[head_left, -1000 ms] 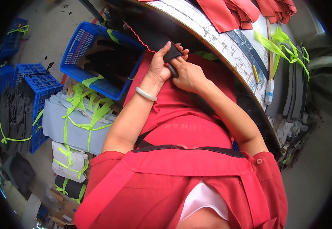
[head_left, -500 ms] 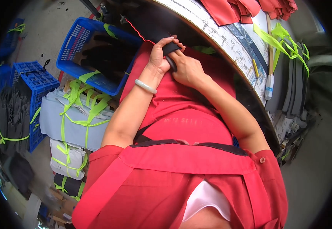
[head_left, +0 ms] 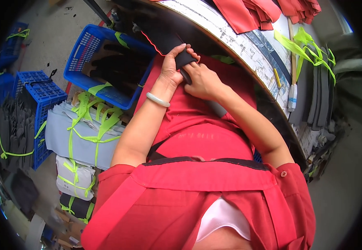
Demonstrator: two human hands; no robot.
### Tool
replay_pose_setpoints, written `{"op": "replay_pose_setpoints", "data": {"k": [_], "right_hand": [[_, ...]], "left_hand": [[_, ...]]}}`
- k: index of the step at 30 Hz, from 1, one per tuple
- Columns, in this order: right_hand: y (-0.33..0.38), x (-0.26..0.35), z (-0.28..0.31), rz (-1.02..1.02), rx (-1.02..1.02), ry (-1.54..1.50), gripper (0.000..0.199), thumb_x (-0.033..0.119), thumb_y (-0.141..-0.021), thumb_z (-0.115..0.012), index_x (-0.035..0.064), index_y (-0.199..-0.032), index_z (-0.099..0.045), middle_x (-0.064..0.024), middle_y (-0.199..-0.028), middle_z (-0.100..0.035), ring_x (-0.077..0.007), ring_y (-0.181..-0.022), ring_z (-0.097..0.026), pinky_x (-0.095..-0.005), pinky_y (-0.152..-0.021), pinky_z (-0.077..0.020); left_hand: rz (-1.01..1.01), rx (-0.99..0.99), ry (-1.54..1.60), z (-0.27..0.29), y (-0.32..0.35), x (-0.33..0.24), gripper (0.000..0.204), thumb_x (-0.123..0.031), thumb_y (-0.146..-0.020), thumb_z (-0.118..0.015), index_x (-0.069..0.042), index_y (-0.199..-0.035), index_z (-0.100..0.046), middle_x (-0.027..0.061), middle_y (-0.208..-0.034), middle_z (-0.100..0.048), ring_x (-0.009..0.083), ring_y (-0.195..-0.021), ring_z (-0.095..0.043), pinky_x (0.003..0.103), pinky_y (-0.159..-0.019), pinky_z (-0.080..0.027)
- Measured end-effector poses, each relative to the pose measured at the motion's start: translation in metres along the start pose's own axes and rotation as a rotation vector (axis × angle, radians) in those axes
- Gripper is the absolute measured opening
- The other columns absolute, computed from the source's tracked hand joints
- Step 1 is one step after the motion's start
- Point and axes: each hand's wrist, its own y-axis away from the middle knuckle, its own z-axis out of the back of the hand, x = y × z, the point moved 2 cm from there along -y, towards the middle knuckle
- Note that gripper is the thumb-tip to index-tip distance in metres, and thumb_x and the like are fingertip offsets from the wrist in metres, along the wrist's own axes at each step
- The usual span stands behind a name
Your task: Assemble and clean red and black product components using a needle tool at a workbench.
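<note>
Scuffed table (head_left: 240, 46); floor (head_left: 47, 37); black fabric (head_left: 184, 59)

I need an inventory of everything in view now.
fabric piece: one, black, between hands
crates: several, blue, left
cut pieces: several, black, inside a crate
sheet bundle: one, pale blue, left
parcels: two, white and black, lower left
bundles: two, dark grey, far left and right
ties: many, lime, around bundles
workbench: one, worn white, upper right
fabric stacks: two, red, on workbench
slim stick: one, yellow, on workbench
bangle: one, pale, left wrist
apron: one, red, on torso
left hand, right hand: two, bare, upper centre
</note>
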Motion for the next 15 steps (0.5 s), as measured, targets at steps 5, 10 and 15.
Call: {"op": "replay_pose_setpoints", "data": {"k": [5,10,15], "right_hand": [[0.014,-0.005,-0.001,-0.006,-0.073,-0.009,0.059,0.011,-0.07,-0.062,0.01,-0.127,-0.049,-0.0114,-0.13,-0.053,-0.0381,-0.093,-0.064,-0.0484,-0.078,-0.0528],[-0.007,-0.004,0.002,-0.038,-0.039,-0.044,0.056,0.009,-0.069,-0.062,0.0094,-0.124,-0.052,-0.0133,-0.126,-0.056,-0.0382,-0.092,-0.065,-0.0489,-0.077,-0.0527],[0.009,-0.01,-0.006,-0.014,-0.031,-0.003,0.048,0.011,-0.07,-0.06,0.0059,-0.117,-0.054,-0.0164,-0.114,-0.061,-0.0382,-0.091,-0.065,-0.0478,-0.077,-0.0535]], "left_hand": [[-0.066,0.103,-0.059,-0.002,-0.001,0.003,0.035,-0.024,-0.089,-0.067,0.003,-0.107,-0.054,0.01,-0.086,-0.06,0.0245,-0.084,-0.059,0.041,-0.094,-0.049],[-0.004,-0.034,-0.058,-0.012,0.006,0.008,0.038,-0.034,-0.089,-0.069,0.001,-0.1,-0.058,0.012,-0.088,-0.063,0.0296,-0.09,-0.063,0.045,-0.092,-0.052],[-0.1,-0.042,-0.117,0.0,0.0,0.008,0.028,-0.026,-0.088,-0.069,-0.001,-0.098,-0.059,0.0125,-0.088,-0.064,0.0287,-0.085,-0.064,0.045,-0.088,-0.054]]}}
